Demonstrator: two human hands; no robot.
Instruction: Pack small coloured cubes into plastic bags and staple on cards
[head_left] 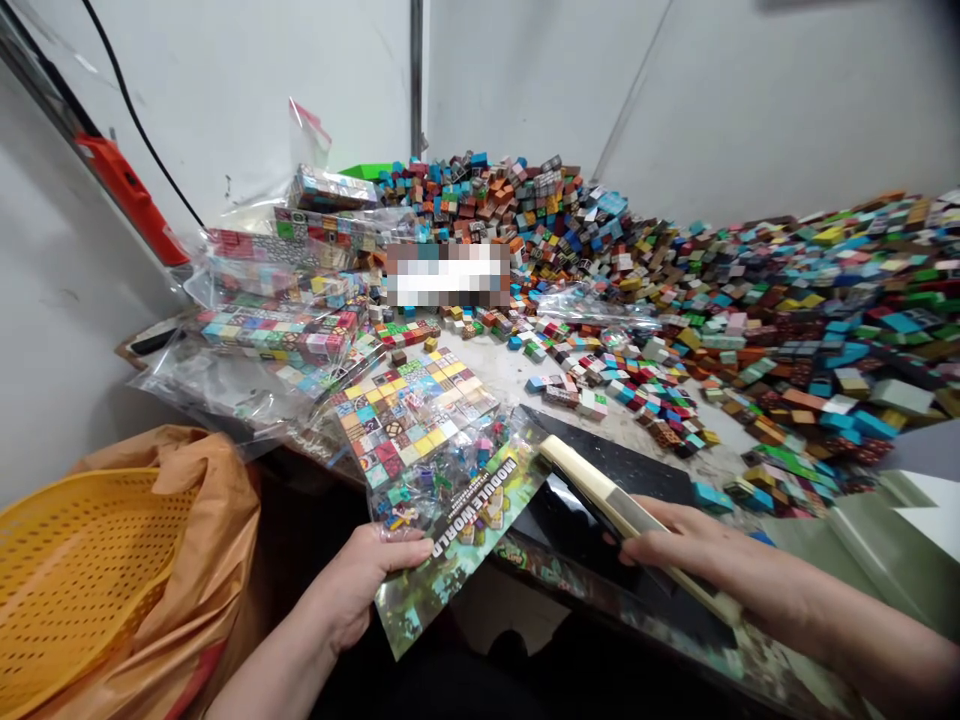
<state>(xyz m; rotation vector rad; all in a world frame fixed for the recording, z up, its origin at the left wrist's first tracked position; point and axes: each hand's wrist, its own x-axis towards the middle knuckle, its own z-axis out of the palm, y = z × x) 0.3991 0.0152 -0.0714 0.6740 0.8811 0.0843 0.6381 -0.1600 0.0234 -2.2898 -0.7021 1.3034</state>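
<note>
Gripping the printed clear bag of blocks [442,480] at its lower edge, my left hand [360,585] pinches it over the table's front edge. My right hand [675,545] presses flat, unclenched, on the cream bar [600,490] of the black sealer [622,500], with loose coloured blocks [750,300] heaped behind.

"MODULE WORLD" printed on card [480,510] inside clear bag.

We hold a clear bag [435,470] of coloured cubes w/ "Module World" card, tilted, at table edge; a cream-and-black sealer bar [600,490] lies just beside it.
</note>
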